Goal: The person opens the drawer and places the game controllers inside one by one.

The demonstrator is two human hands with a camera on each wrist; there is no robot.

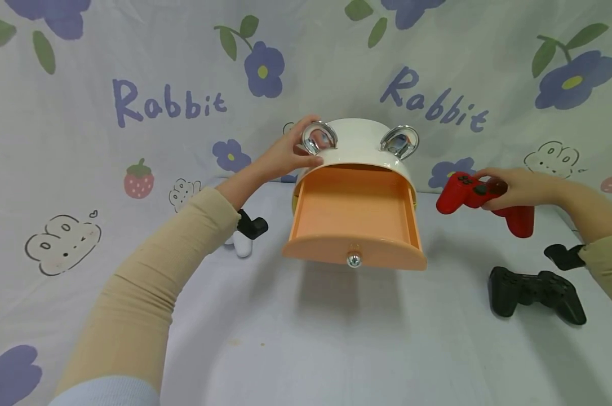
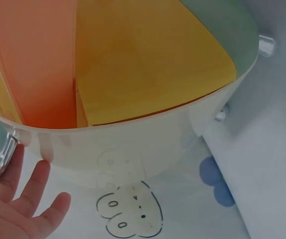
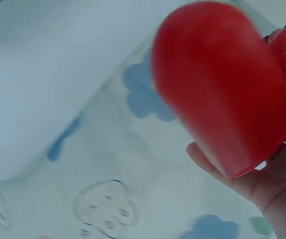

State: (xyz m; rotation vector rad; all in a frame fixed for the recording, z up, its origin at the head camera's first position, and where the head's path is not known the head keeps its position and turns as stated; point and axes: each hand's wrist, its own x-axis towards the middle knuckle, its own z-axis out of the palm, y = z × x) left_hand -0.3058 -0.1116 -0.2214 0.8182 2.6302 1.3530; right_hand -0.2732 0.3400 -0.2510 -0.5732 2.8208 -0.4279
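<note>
A white, round-topped storage box (image 1: 359,135) with two chrome ear-shaped loops stands at the middle of the table. Its peach drawer (image 1: 354,203) with a round metal knob is pulled out toward me. My left hand (image 1: 293,148) holds the box by its left ear, thumb at the front; in the left wrist view, fingertips (image 2: 42,167) touch the white shell. Off to the right, my right hand (image 1: 519,186) grips a red game controller (image 1: 458,193) above the table. One red grip of it fills much of the right wrist view, hiding part of the hand.
A black game controller (image 1: 534,293) lies on the white table (image 1: 336,349) at the right. Part of a white object (image 1: 242,243) shows behind the left wrist strap. A printed cloth (image 1: 174,51) hangs behind the table.
</note>
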